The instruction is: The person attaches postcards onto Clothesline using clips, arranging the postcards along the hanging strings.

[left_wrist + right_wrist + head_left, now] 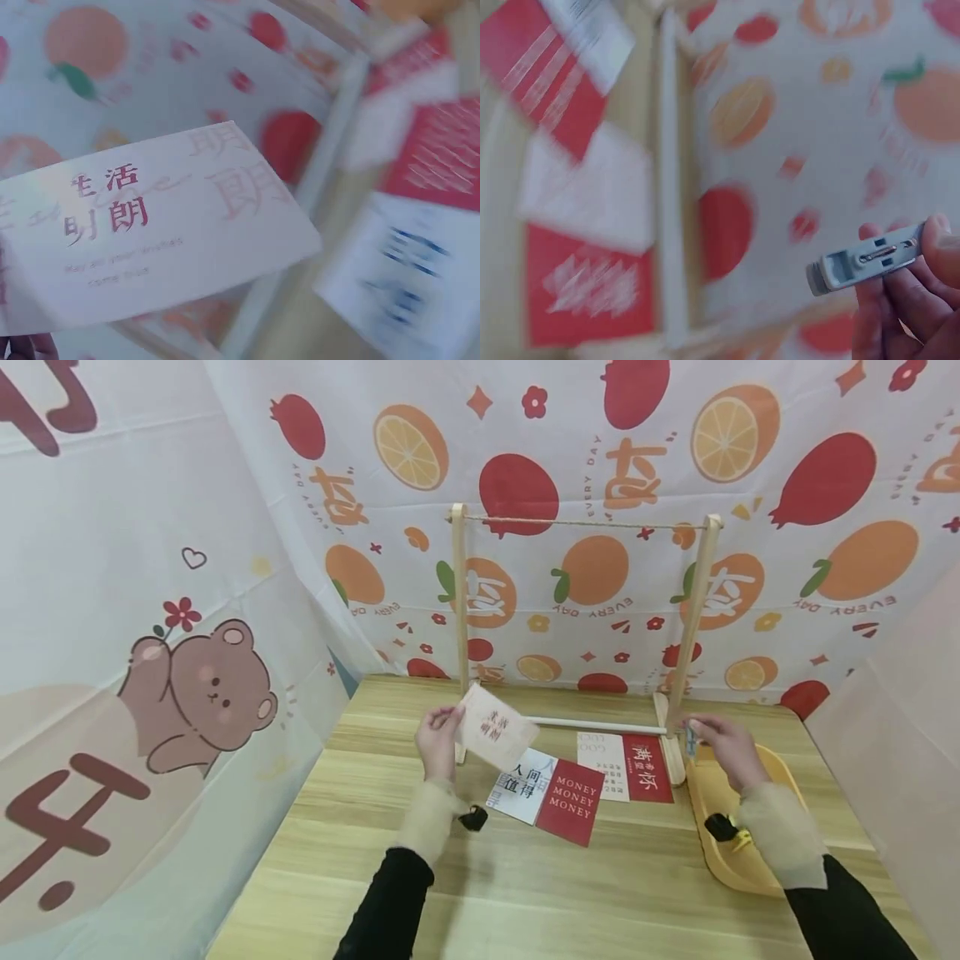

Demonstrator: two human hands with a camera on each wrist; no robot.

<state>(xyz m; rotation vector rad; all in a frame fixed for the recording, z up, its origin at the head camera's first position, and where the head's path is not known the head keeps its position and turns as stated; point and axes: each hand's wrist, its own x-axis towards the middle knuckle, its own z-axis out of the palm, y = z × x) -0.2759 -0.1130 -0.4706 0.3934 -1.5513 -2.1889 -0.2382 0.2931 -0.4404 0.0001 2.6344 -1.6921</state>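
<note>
Pinched at its edge in my left hand [437, 745] is a pale pink card [491, 727] with red Chinese characters, raised over the table's middle. The left wrist view shows the face of this card [161, 232] and a few fingertips at its lower left corner. My right hand [729, 750] grips a grey-blue clothespin [866, 259] between thumb and fingers, beside the right post of a wooden stand [699, 602]. A string [585, 522] spans the top of the stand. Below the held card lie a white card [517, 789] and a red MONEY card [570, 802].
Another card, half white and half red [648, 768], lies at the right foot of the stand. A yellow tray [750, 881] sits under my right forearm. Low across the stand runs a white rod [600, 724]. Fruit-printed cloth [517, 410] hangs behind the table.
</note>
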